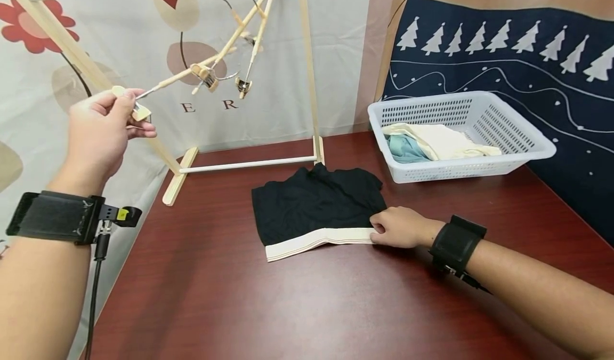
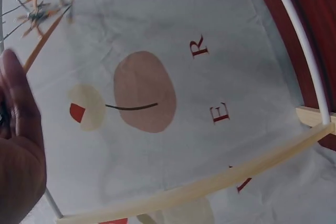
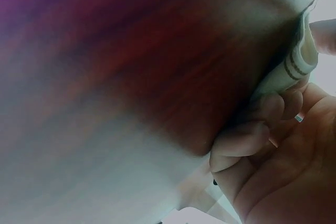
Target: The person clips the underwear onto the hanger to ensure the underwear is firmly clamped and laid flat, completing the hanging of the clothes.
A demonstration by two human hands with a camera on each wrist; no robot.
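Left hand [image 1: 103,130] pinches the clip hanger [image 1: 192,74] out at far left; right hand [image 1: 400,228] grips the waistband of the black shorts [image 1: 316,202], flat mid-table. Risk: the tilted hanger slipping off the rack [image 1: 249,164].

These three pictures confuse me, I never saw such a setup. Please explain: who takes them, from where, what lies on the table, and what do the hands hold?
A person wears three cameras: one on the head, one on each wrist strap. The head view looks down at a dark red wooden table. On it lie black shorts with a cream waistband, a white plastic basket of folded clothes, and a pale wooden drying rack. The left hand pinches the clip end of a wooden clip hanger hanging from the rack. The right hand grips the waistband. The left wrist view shows mostly the flowered curtain; the right wrist view shows fingers curled at the striped waistband edge.
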